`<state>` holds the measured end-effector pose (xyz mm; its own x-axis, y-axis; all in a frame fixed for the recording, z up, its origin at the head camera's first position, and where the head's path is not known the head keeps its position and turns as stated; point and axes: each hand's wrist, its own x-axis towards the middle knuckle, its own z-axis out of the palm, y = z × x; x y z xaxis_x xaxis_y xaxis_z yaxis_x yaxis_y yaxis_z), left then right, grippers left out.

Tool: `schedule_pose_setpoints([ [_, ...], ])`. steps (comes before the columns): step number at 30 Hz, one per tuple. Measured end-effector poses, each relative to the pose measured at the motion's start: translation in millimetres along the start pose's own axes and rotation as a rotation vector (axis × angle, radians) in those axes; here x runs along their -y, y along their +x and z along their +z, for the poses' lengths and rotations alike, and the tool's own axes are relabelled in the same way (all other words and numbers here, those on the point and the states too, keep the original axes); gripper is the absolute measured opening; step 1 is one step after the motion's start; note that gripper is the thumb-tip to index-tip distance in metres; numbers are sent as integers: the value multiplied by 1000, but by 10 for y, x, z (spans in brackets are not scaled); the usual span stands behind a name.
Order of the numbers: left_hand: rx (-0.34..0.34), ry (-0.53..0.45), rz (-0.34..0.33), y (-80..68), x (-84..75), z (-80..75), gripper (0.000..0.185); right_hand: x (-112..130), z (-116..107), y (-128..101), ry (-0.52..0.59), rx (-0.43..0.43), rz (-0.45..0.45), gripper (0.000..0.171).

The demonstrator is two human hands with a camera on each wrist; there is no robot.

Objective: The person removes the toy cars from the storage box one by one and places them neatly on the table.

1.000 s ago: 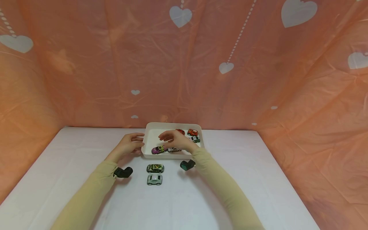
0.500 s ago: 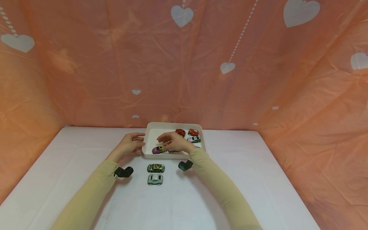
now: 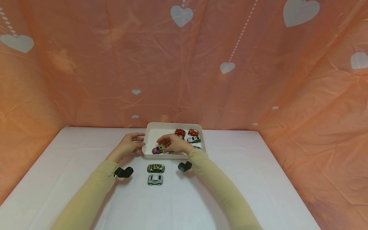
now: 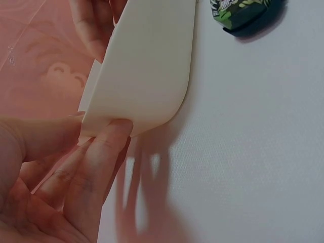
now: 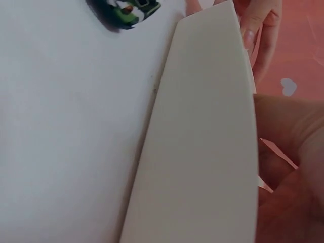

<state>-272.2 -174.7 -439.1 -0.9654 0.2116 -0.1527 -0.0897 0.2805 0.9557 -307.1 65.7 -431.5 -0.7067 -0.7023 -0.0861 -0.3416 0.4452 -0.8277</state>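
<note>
A shallow white tray [image 3: 156, 156] stands at the back middle of the table with several small toy cars in it. My left hand [image 3: 129, 146] is at its left end; in the left wrist view the fingertips touch the outer wall and rim. My right hand [image 3: 175, 143] reaches into the tray, thumb and fingers bent close to a purple and yellow toy car [image 3: 158, 149]. Whether they pinch it I cannot tell: the tray wall [image 5: 197, 126] hides the fingertips in the right wrist view. A red car [image 3: 180, 132], an orange-red car [image 3: 193, 132] and a white-and-black car [image 3: 194, 139] sit to the right.
In front of the tray, a camouflage-patterned toy car [image 3: 156, 168] and a grey-green toy car [image 3: 155, 180] lie one behind the other on the white table [image 3: 184, 201]. An orange cloth with white hearts [image 3: 182, 16] hangs behind and at both sides.
My right hand has shifted slightly left and lower inside the tray, covering a white car and uncovering the red one behind. The left hand stays at the tray's end.
</note>
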Motion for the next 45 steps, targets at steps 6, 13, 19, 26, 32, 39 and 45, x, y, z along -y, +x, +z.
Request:
schedule_pose_setpoints([
  [6,3,-2,-2,-6,-8,3,51,4,18,16,-37,12,5,43],
  [13,1,-6,-2,-7,-7,8,51,16,38,16,-52,8,28,42],
  [19,-1,-2,10,-7,-8,5,52,8,53,28,-72,-4,48,42],
  [26,-2,-2,9,-5,-7,10,52,-11,67,48,-68,-21,67,42],
  [32,-4,0,7,-5,-1,9,52,-40,75,53,-76,-30,68,41],
  [39,1,-1,12,-4,6,5,51,-63,66,50,-116,-38,36,39],
  [45,-4,0,7,9,16,-7,51,-29,39,19,-137,-46,19,37],
])
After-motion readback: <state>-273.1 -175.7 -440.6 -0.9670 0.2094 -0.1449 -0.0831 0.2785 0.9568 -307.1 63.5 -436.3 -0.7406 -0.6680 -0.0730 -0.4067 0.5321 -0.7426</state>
